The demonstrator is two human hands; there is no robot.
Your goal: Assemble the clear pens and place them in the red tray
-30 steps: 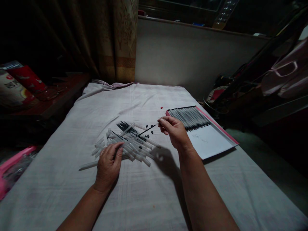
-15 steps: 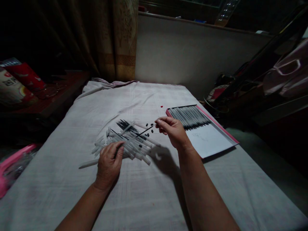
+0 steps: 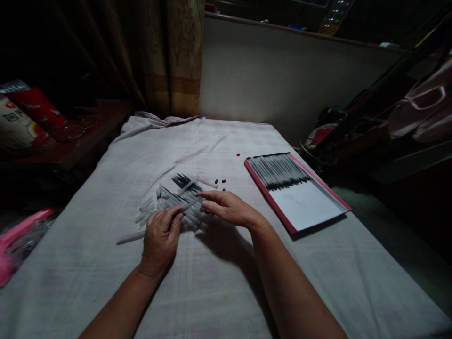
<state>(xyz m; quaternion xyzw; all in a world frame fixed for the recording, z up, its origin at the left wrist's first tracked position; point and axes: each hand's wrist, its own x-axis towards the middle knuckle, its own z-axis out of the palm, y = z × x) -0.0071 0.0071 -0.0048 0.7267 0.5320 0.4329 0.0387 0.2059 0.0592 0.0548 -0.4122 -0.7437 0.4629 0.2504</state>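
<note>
My left hand [image 3: 160,238] is closed on a clear pen barrel [image 3: 190,204] that slants up to the right over a pile of clear pen barrels [image 3: 155,207] on the white cloth [image 3: 212,282]. My right hand [image 3: 229,209] lies close beside it, fingertips pinched on the far end of that same barrel. A bundle of thin black refills [image 3: 182,181] lies just behind the pile. A few small black caps [image 3: 221,181] are scattered to their right.
A red-rimmed shallow box [image 3: 270,200] at the right holds a row of assembled pens [image 3: 278,170] and a white sheet. A tiny red bit [image 3: 238,154] lies on the cloth. Curtain and wall behind; clutter on both sides; pink plastic [image 3: 17,233] at the left edge.
My right hand has moved left and down from beside the box to meet my left hand. The black refill that stuck out of the barrel no longer shows. My left hand has stayed put.
</note>
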